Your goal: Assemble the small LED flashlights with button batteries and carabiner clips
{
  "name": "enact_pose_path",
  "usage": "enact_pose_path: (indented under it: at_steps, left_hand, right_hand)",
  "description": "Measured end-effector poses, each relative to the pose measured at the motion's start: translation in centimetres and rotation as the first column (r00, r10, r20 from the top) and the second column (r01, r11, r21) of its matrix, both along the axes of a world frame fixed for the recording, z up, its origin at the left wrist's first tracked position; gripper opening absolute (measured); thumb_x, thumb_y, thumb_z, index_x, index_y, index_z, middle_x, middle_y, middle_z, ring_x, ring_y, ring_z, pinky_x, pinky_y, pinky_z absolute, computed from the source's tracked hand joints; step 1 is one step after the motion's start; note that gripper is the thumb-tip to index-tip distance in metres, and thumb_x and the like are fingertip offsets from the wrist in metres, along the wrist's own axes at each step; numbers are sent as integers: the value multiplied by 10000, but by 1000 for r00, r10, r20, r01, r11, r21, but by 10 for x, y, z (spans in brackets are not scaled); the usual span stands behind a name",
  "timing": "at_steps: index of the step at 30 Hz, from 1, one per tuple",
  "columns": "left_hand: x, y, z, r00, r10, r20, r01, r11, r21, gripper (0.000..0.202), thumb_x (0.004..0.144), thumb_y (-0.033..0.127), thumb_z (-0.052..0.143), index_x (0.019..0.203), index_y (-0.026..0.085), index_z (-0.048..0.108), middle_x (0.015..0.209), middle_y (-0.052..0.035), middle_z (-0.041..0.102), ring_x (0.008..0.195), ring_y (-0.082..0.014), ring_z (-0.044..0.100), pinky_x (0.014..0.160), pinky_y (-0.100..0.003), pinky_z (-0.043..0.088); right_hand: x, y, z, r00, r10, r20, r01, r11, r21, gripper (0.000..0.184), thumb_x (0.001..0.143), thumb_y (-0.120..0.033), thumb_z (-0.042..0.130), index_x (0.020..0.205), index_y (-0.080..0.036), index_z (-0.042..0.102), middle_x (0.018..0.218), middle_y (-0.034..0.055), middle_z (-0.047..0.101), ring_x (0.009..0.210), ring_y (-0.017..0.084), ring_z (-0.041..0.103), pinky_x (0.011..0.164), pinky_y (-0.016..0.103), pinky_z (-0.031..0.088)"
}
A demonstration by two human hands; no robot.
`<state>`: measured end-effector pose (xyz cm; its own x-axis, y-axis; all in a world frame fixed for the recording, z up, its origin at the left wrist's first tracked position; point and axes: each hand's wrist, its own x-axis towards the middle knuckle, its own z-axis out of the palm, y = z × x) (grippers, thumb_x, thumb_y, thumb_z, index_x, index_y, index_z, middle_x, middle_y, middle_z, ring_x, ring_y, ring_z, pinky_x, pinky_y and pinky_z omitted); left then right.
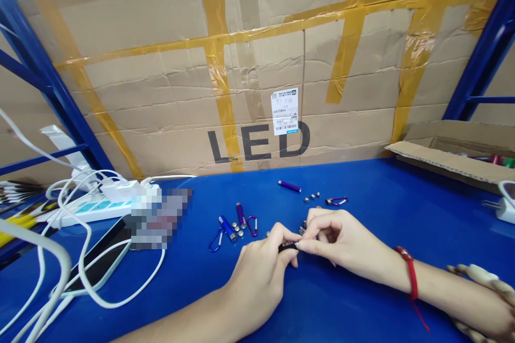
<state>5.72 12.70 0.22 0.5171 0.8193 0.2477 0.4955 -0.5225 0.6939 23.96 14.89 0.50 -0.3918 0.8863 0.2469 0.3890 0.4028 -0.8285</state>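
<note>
My left hand [263, 273] and my right hand [338, 236] meet over the blue table [362, 300]. Both pinch a small dark tube [287, 246], which looks like a mini flashlight body; the right fingertips press at its end. Just beyond the hands lie a blue mini flashlight [227, 228] with a blue carabiner [216, 239], a purple flashlight [241, 214] with a pink carabiner [252, 225], and several button cells [238, 230]. Farther back rest a purple tube [289, 186], more button cells [311, 197] and a purple carabiner [337, 201].
A taped cardboard sheet marked LED [257, 80] walls the back. At left lie a white power strip [92, 206], white cables [92, 278] and a phone [100, 262]. An open cardboard box [450, 158] sits at right, with a white charger [505, 203] near the edge.
</note>
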Motion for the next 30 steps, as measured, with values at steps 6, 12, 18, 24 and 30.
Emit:
enact_pose_path:
  at_steps: [6, 12, 18, 24, 30]
  left_hand:
    - [0, 0, 0, 998, 55, 34, -55, 998, -25, 156, 926, 171, 327, 995, 218, 459, 740, 29, 591, 694, -143, 582, 688, -242, 400]
    - [0, 0, 0, 998, 34, 47, -33, 999, -24, 168, 930, 156, 296, 999, 231, 430, 726, 49, 557, 656, -128, 526, 693, -237, 377]
    - [0, 0, 0, 997, -35, 65, 37, 999, -35, 188, 933, 147, 281, 1005, 216, 440, 689, 50, 508, 634, -120, 490, 655, -222, 356]
    - [-1, -2, 2, 993, -95, 64, 97, 995, -28, 179, 930, 155, 293, 1002, 214, 445, 649, 59, 429, 576, -116, 418, 590, -219, 321]
    - [-2, -3, 5, 991, -134, -16, 133, 991, -13, 202, 906, 116, 301, 977, 219, 460, 673, 47, 456, 600, -123, 443, 602, -225, 326]
  right_hand:
    - [4, 2, 2, 996, -29, 86, 2, 956, 295, 296, 775, -431, 633, 681, -156, 687, 670, 13, 564, 448, 54, 422, 428, 191, 355]
    - [18, 3, 6, 957, -125, 262, -128, 630, 766, 186, 881, -331, 536, 942, -269, 700, 829, 13, 616, 503, 52, 472, 493, 187, 363]
    - [19, 0, 12, 934, -142, 328, -212, 518, 829, 255, 934, -253, 446, 887, -277, 696, 801, -11, 645, 478, 39, 482, 467, 184, 329]
    - [18, -5, 16, 949, -60, 310, -225, 560, 797, 233, 921, -194, 460, 853, -234, 679, 781, -1, 647, 571, 48, 577, 526, 156, 399]
    - [19, -3, 17, 952, 58, 300, -265, 643, 718, 272, 929, -237, 452, 780, -223, 680, 773, 2, 647, 589, 48, 599, 541, 144, 418]
